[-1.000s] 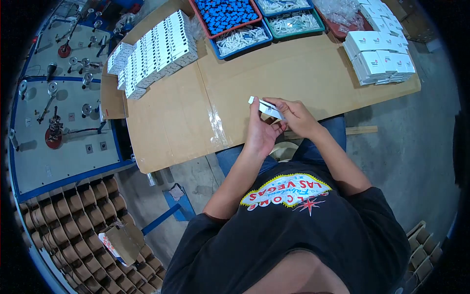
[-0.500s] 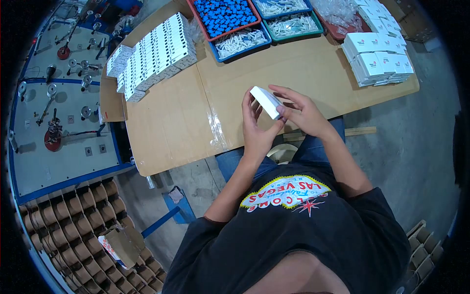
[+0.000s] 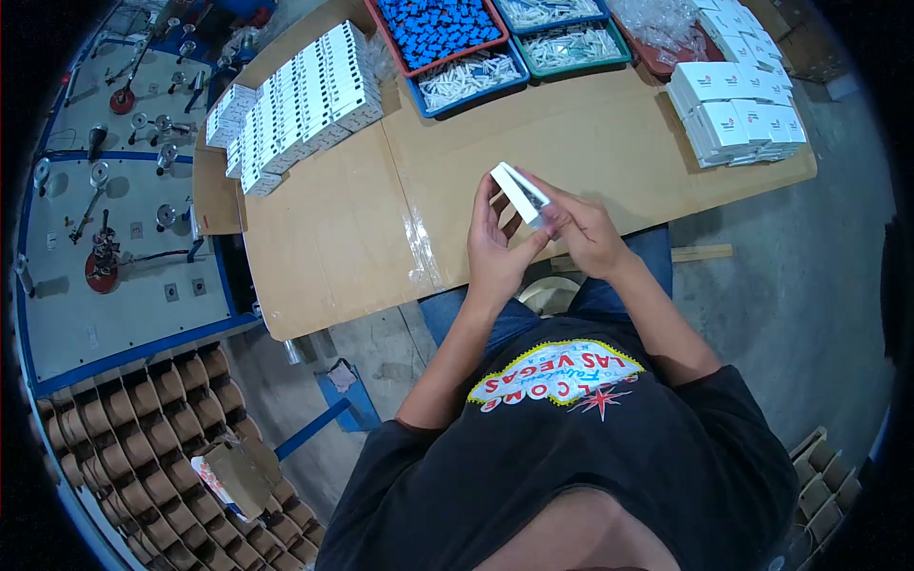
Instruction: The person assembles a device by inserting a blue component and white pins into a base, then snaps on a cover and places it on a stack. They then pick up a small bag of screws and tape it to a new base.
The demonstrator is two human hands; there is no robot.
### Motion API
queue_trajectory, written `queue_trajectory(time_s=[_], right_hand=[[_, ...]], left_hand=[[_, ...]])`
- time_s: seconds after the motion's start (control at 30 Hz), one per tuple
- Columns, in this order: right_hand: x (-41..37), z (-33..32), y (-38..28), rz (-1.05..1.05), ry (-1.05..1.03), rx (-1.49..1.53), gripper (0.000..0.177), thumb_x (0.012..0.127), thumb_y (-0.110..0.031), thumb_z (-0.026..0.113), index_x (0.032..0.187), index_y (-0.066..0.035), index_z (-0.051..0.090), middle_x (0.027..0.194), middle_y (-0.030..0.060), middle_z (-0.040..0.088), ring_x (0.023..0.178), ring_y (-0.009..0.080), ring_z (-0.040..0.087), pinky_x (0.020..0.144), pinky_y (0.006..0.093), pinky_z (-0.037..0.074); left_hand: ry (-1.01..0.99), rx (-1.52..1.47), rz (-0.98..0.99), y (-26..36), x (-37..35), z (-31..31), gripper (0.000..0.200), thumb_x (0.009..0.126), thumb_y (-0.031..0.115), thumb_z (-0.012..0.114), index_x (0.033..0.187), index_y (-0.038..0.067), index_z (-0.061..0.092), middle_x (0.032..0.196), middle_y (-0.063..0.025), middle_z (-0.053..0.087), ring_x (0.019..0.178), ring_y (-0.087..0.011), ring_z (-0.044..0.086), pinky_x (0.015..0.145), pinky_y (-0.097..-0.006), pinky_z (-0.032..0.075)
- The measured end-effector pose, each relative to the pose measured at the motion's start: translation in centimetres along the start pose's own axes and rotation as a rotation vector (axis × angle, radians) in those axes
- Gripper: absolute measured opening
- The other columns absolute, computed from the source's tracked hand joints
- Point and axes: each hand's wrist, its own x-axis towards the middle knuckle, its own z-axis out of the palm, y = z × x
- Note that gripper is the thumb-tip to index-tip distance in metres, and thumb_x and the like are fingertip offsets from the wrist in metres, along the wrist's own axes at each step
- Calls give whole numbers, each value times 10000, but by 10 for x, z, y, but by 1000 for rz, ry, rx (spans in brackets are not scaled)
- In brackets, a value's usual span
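Note:
A small white box (image 3: 519,195) is held tilted above the near part of the cardboard-covered table (image 3: 476,143). My left hand (image 3: 497,249) has its fingers behind the box and its thumb at the lower end. On the right side, my right hand (image 3: 588,228) grips the same box, with the thumb at its lower corner. A narrow dark gap shows along the box's side; what is inside cannot be made out.
White boxes stand in rows (image 3: 305,105) at the table's left, and flat white boxes are stacked (image 3: 738,114) at the right. Along the far edge are a tray of blue pieces (image 3: 433,33), trays of white pieces (image 3: 466,81) and a red tray with clear plastic (image 3: 666,38).
My right hand's fingers have come in closer around the box. The box has turned slightly, and a dark gap now shows along its side.

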Motion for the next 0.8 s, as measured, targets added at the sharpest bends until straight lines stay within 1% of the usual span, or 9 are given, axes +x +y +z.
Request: queue_trajectory(time_s=[0.07, 0.13, 0.3, 0.37, 0.57, 0.63, 0.67, 0.73, 0.8], right_hand=[[0, -4, 0, 76, 9, 41, 425, 1078, -162, 493, 1483, -32, 508, 1343, 166, 656, 1167, 217, 661, 987, 333, 510], [2, -8, 3, -27, 4, 14, 426, 1094, -184, 465, 1489, -29, 499, 1285, 161, 683, 1088, 179, 676, 928, 323, 528], [0, -1, -2, 25, 11, 53, 426, 1099, -211, 459, 1477, -22, 512, 1274, 168, 686, 1092, 180, 673, 937, 324, 523], [0, 1, 0, 33, 11, 62, 428, 1101, -220, 458, 1474, -19, 514, 1271, 168, 688, 1095, 183, 674, 939, 324, 522], [3, -1, 10, 0, 80, 1, 442, 1105, -286, 461, 1411, 17, 561, 1238, 152, 698, 1096, 197, 676, 932, 315, 518], [1, -3, 35, 279, 358, 100, 466, 1095, -356, 482, 1306, 40, 611, 1146, 122, 712, 1047, 199, 688, 898, 310, 531], [4, -5, 44, 279, 357, 96, 466, 1095, -356, 482, 1306, 40, 611, 1146, 122, 712, 1047, 199, 688, 898, 310, 531], [11, -9, 63, 481, 569, 655, 459, 1083, -385, 502, 1234, 32, 620, 1069, 88, 701, 983, 186, 691, 865, 306, 541], [4, -13, 82, 545, 587, 638, 369, 1026, -280, 596, 1239, 22, 608, 1062, 81, 694, 969, 175, 691, 839, 312, 554]], left_hand=[[-31, -44, -51, 3, -3, 2, 1074, 748, 6, 850, 1590, 0, 184, 1495, -163, 409, 1391, -274, 433, 1136, -445, 408], [-24, -44, -40, 2, -4, 2, 1072, 753, 18, 855, 1589, 1, 185, 1489, -161, 414, 1388, -272, 434, 1133, -444, 410], [-27, -30, -33, -2, -3, 1, 1063, 764, 40, 858, 1587, 5, 187, 1482, -157, 417, 1389, -269, 432, 1125, -439, 417], [0, -37, 40, -3, -4, 2, 977, 796, -20, 817, 1573, 1, 225, 1391, -141, 495, 1290, -248, 518, 1081, -382, 457], [-18, -69, -13, -3, 2, -6, 925, 785, 10, 829, 1526, 28, 276, 1443, -151, 441, 1336, -266, 485, 1093, -417, 458], [0, -94, 8, -10, 5, -9, 928, 783, -6, 823, 1521, 39, 261, 1431, -157, 445, 1321, -263, 497, 1089, -409, 463], [17, -119, 28, -12, 5, -10, 933, 781, -23, 818, 1515, 50, 247, 1419, -162, 449, 1306, -260, 509, 1084, -402, 468], [35, -141, 27, -16, 6, -10, 1004, 765, -37, 822, 1534, 77, 185, 1399, -174, 456, 1280, -260, 525, 1076, -398, 475], [119, 33, 93, -34, 8, -16, 1028, 744, -21, 850, 1519, 71, 181, 1378, -177, 465, 1261, -270, 529, 1084, -398, 462]])
